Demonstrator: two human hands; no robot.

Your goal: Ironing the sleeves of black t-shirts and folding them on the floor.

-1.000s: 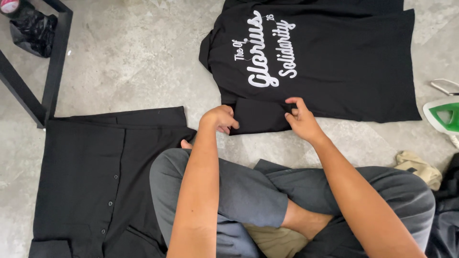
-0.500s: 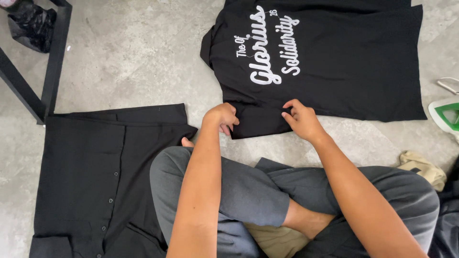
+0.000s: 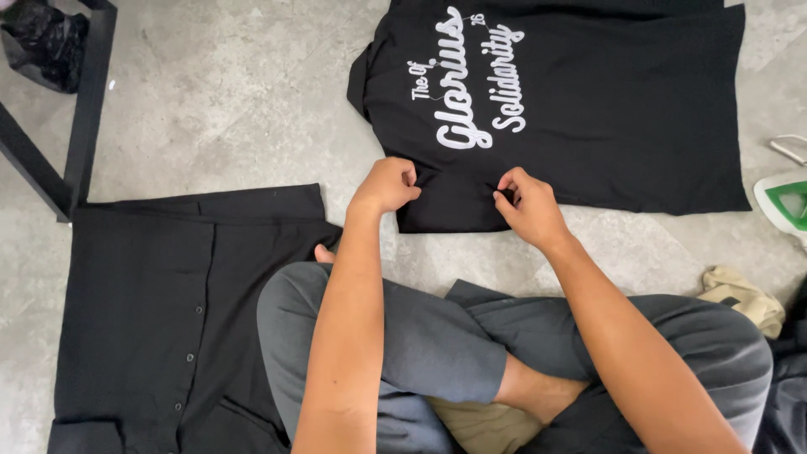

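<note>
Both the left hand (image 3: 388,185) and the right hand (image 3: 528,206) pinch the black T-shirt (image 3: 605,118) hem on the floor (image 3: 227,109) with closed fingers; its folding seems only begun.

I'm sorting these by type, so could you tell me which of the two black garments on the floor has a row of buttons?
The black buttoned garment beside the person's left knee; the black printed shirt both hands pinch shows white lettering, no buttons.

Black buttoned garment (image 3: 160,319) flat on grey concrete floor (image 3: 227,109); black metal frame (image 3: 80,118) upper left; green-and-white iron (image 3: 786,202) and beige cloth (image 3: 744,298) at right.
</note>
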